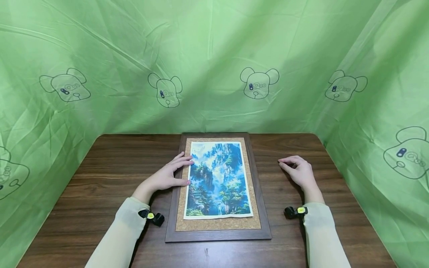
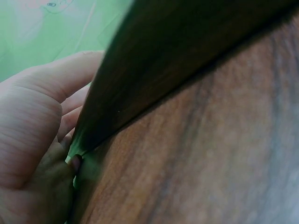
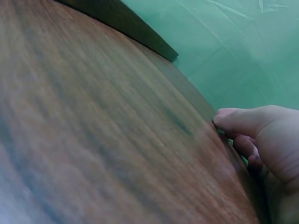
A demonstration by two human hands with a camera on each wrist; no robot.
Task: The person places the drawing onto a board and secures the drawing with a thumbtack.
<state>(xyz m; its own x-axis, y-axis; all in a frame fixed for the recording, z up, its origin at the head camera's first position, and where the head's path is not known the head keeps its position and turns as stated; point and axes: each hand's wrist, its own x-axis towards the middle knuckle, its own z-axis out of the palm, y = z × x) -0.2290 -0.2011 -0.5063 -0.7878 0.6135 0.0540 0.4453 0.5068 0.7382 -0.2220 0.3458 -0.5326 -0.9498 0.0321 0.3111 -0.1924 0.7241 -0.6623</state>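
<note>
A print of blue misty mountains [image 1: 219, 182] lies on a cork board [image 1: 218, 224] with a dark wooden frame [image 1: 218, 235]. My left hand [image 1: 167, 175] rests over the frame's left side, its spread fingertips and thumb touching the print's left edge. In the left wrist view, the frame's raised side hides part of this hand. Right of the board, my right hand [image 1: 299, 172] is at the tabletop, thumb and forefinger pinched together. A tiny dark thing [image 3: 214, 123] shows at their tips in the right wrist view, too small to identify.
The board lies on a brown wood-grain table [image 1: 110, 178], its far end near the table's back edge. A green cloth [image 1: 207, 56] with printed bear heads surrounds the back and both sides. Each wrist bears a strapped black camera [image 1: 291, 213].
</note>
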